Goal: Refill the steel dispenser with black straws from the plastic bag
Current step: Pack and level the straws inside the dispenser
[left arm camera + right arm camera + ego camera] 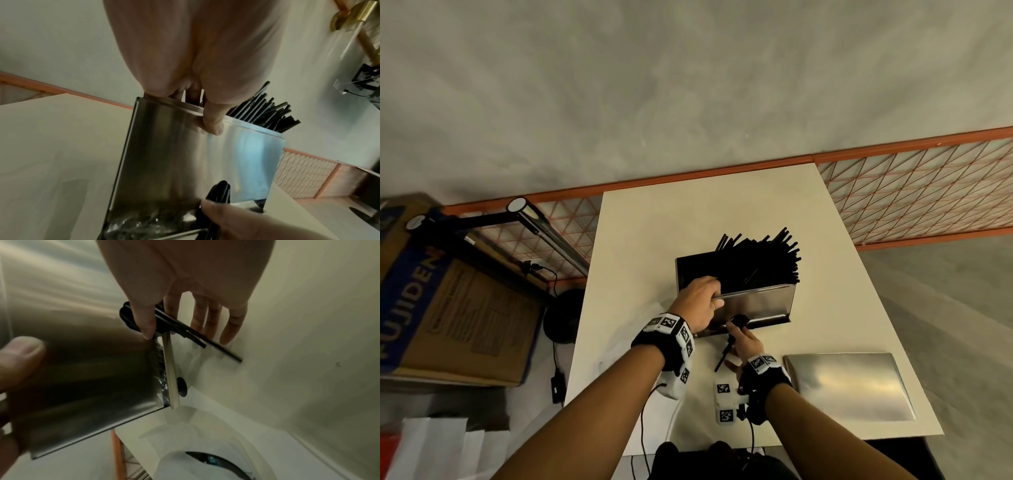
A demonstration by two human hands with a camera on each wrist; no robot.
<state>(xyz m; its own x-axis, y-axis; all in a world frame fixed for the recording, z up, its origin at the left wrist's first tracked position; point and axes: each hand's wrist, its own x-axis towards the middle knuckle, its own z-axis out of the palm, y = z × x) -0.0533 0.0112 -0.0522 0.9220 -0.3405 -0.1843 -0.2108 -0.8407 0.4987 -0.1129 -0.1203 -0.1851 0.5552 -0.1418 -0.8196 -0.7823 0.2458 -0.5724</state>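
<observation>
Black straws (760,262) upright, leaning right in dispenser (756,303)

Dispenser (756,305) opening crowded right by straws (760,260); left hand (700,301) blocks left.

Steel dispenser (756,303): brushed metal, satin sheen, front panel smooth, mirror-like reflections. Black straws (760,260): plastic, smooth, slightly glossy. Loose steel lid (849,385): same brushed metal, soft highlights. Worktop (654,240): matt white, smooth, no glare. Crinkled clear plastic film (161,382) at dispenser base: glossy, wrinkled. Cardboard box (448,308): matt brown paperboard, blue printed band. Rear wall (688,85): rough matt plaster. Orange mesh rack (928,192): painted metal wire.
</observation>
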